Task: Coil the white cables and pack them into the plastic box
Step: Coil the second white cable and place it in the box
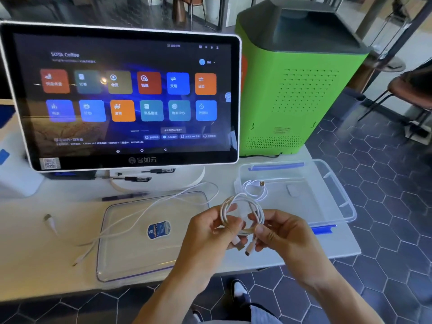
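Both hands pinch one coil between them: the left hand grips its left side, the right hand its right, both plugs dangling below. Just beyond the right hand sits the box (a coiled cable already inside). Left of the hands a loose cable trails across the lid.

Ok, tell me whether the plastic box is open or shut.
Open. The plastic box has no lid on it; its lid lies flat on the table beside it, and one coiled white cable already sits inside.
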